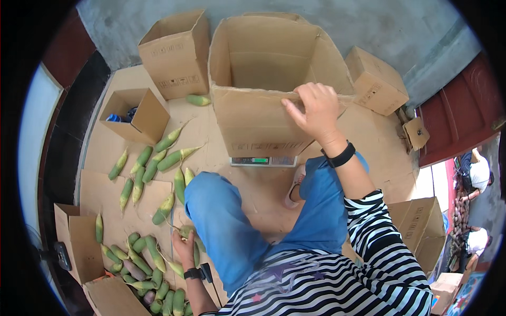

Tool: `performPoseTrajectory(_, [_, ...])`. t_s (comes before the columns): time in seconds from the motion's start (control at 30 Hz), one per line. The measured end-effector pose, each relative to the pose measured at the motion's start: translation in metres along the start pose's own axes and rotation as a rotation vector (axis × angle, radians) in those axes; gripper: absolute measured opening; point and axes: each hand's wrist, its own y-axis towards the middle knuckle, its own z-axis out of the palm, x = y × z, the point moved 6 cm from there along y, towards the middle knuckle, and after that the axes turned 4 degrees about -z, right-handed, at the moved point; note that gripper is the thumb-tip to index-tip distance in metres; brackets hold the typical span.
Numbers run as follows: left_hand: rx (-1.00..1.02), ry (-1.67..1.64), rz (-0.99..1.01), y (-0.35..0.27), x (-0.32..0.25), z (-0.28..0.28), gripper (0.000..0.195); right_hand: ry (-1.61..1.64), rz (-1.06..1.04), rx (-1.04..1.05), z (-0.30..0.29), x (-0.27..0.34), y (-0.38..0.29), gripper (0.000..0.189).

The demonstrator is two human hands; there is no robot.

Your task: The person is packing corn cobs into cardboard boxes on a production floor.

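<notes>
My right hand (318, 108) grips the near rim of a tall open cardboard box (261, 118), thumb outside and fingers over the edge. Beneath that box is a digital scale (283, 161) with a lit green display. My left hand (183, 247) is low beside my left knee, its thumb and fingers around a green radish (185, 230), partly hidden by the hand and knee. Several more green radishes (163, 209) lie spread on the flattened cardboard (118, 179) to the left. A denser pile of radishes (154, 252) lies just left of that hand.
A tall carton (174, 65) and a small box with a blue-capped item (142, 118) stand at left. Another carton (377, 81) leans by the wall at right. An open carton (419, 225) is beside my right arm. Two people (479, 173) are outside the doorway.
</notes>
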Motion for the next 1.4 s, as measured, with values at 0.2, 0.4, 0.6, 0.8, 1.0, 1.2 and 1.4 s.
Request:
performPoseTrajectory(0.2, [-0.330,-0.494,0.198,0.024,-0.145,-0.118,0.032,0.052,0.014,-0.025,-0.001,-0.002,-0.004,0.027])
performPoseTrajectory(0.4, [-0.490,-1.226,0.636,0.006,-0.337,-0.181,0.024,0.073,0.004,-0.045,0.000,-0.002,-0.008,0.026])
performPoseTrajectory(0.6, [-0.334,-0.539,0.823,0.031,-0.463,-0.135,0.026,0.031,-0.014,-0.029,0.002,0.004,-0.004,0.024])
performPoseTrajectory(0.8, [-0.175,-0.773,0.750,0.054,-0.380,-0.141,0.021,0.020,-0.026,0.057,0.002,0.002,-0.006,0.023])
performPoseTrajectory(1.0, [-0.162,-0.331,0.075,0.047,-0.069,-0.078,0.024,-0.039,-0.078,0.076,0.003,0.015,-0.004,0.024])
performPoseTrajectory(1.2, [0.462,0.373,-0.265,-0.118,0.124,0.044,0.035,-0.159,-0.082,0.120,0.009,0.000,0.000,0.030])
performPoseTrajectory(1.4, [0.332,0.319,-0.436,-0.130,0.149,0.060,0.050,-0.119,-0.024,0.146,0.018,0.006,0.005,0.030])
